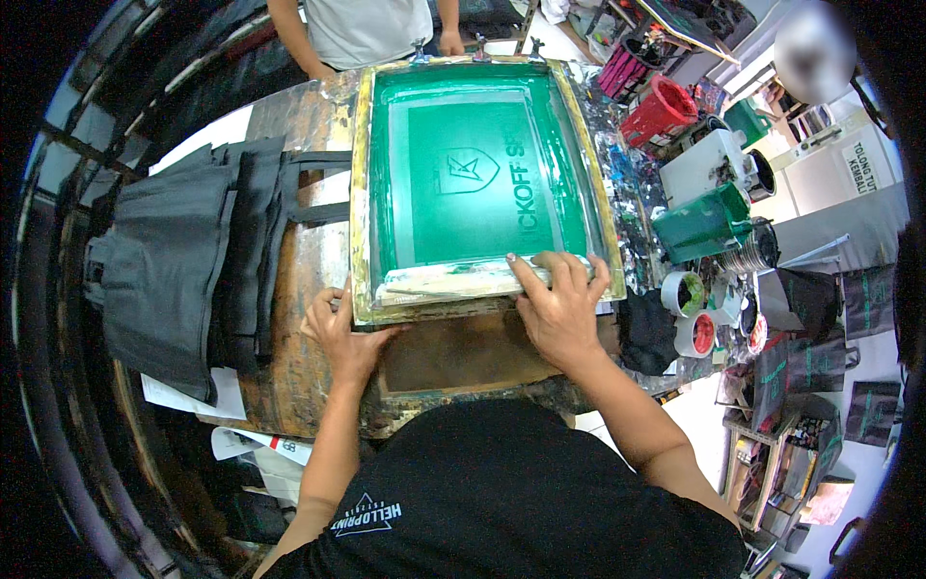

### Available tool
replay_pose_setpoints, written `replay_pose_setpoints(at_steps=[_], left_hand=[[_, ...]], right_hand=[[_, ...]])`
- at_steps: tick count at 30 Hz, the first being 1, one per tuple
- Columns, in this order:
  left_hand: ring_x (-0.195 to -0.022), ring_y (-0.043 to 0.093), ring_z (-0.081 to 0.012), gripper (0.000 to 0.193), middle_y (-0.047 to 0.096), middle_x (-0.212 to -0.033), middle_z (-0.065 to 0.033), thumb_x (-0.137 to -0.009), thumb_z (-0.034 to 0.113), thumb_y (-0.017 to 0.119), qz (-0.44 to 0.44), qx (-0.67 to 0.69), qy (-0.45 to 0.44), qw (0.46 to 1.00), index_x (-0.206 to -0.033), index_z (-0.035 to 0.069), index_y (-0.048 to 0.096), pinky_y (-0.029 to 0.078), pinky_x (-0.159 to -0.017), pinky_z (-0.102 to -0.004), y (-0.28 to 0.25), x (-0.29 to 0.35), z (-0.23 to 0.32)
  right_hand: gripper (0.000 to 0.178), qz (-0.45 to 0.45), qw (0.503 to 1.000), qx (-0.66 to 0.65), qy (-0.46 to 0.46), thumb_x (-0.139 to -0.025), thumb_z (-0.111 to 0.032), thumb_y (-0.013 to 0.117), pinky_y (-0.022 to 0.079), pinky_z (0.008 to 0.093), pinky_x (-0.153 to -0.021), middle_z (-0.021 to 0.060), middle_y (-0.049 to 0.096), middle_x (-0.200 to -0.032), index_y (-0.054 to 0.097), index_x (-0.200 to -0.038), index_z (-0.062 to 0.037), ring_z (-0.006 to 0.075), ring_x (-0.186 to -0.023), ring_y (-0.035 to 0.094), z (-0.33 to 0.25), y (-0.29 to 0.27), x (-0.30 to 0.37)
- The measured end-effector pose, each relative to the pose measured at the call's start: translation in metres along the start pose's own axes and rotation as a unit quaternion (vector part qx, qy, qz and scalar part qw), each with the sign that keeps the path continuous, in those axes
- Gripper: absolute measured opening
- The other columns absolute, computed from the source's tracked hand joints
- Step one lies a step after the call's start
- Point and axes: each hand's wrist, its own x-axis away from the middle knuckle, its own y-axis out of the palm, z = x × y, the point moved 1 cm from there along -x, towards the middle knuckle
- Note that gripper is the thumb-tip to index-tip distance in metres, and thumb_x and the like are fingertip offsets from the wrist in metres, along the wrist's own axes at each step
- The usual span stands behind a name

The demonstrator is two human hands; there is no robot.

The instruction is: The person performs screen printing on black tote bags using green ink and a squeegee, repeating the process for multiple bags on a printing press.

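Observation:
A screen printing frame (608, 207) with yellowed edges lies over the table, its mesh (424, 217) coated in green ink around a shield emblem and lettering. Along the inside of its near edge rests a pale, ink-smeared squeegee (434, 281). My right hand (564, 314) curls over the near edge, its fingers hooked across the squeegee. At the near left corner, my left hand (342, 333) grips the frame, thumb beneath the near edge. Two black straps (321, 212) stick out from under the frame's left side. What lies below the mesh is hidden.
Black fabric bags (174, 261) are piled at the left of the stained wooden table (309, 265). Red (661, 111) and green (702, 222) ink containers and tape rolls (683, 292) crowd the right. Clamps (480, 46) line the far edge, where another person (371, 34) stands.

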Motion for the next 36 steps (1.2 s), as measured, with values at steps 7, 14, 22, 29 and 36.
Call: replay_pose_setpoints(at_steps=[7,14,22,29,36], left_hand=[[-0.118,0.06,-0.0263,0.11,0.066,-0.132,-0.0128,-0.064,0.04,0.101,0.115,0.41,-0.075,0.902,-0.153,0.0,0.049,0.048,-0.104,-0.043,-0.019,-0.022,0.033],[-0.129,0.055,-0.0265,0.098,0.053,-0.146,-0.0171,-0.092,0.027,0.084,0.224,0.445,0.037,0.866,-0.164,-0.003,0.025,0.044,-0.111,-0.0415,-0.075,-0.119,0.09],[-0.119,0.058,-0.0502,0.103,0.051,-0.138,-0.0383,-0.092,0.04,0.08,-0.049,-0.043,-0.031,0.997,-0.165,-0.002,0.021,0.047,-0.105,-0.0526,-0.01,-0.082,0.029],[-0.121,0.059,-0.0523,0.086,0.057,-0.134,-0.0383,-0.089,0.02,0.079,-0.118,0.062,-0.099,0.986,-0.16,0.0,0.035,0.048,-0.104,-0.0519,0.02,-0.073,0.02],[-0.129,0.064,-0.0343,0.046,0.068,-0.134,-0.0244,-0.094,0.004,0.069,-0.056,0.223,-0.045,0.972,-0.139,0.0,0.064,0.047,-0.111,-0.0407,0.008,-0.113,0.005]], right_hand=[[0.058,0.064,0.997,-0.001,-0.052,-0.082,-0.034,0.077,0.031,0.0531,-0.103,0.0082,0.061,-0.113,0.067,-0.137,-0.0172,0.0295,-0.108,0.055,0.002,-0.064,-0.052],[0.056,0.245,0.963,0.082,-0.079,-0.088,-0.068,0.067,0.04,0.0496,-0.089,0.0135,0.07,-0.091,0.075,-0.104,-0.0155,0.0325,-0.092,0.066,0.018,-0.123,-0.171],[0.07,0.185,0.978,0.054,-0.074,-0.105,-0.071,0.039,0.036,0.0399,-0.077,0.0037,0.057,-0.073,0.064,-0.081,-0.0098,0.0185,-0.069,0.045,0.025,-0.157,-0.234],[0.075,0.141,0.987,0.006,-0.077,-0.108,-0.07,0.03,0.038,0.0616,-0.114,0.0064,0.067,-0.086,0.071,-0.107,-0.0066,0.0208,-0.09,0.066,0.029,-0.179,-0.252],[0.076,0.11,0.991,0.067,-0.039,-0.108,-0.071,0.029,0.037,0.0638,-0.115,0.0058,0.067,-0.086,0.069,-0.109,-0.0066,0.0208,-0.088,0.066,0.028,-0.179,-0.256]])
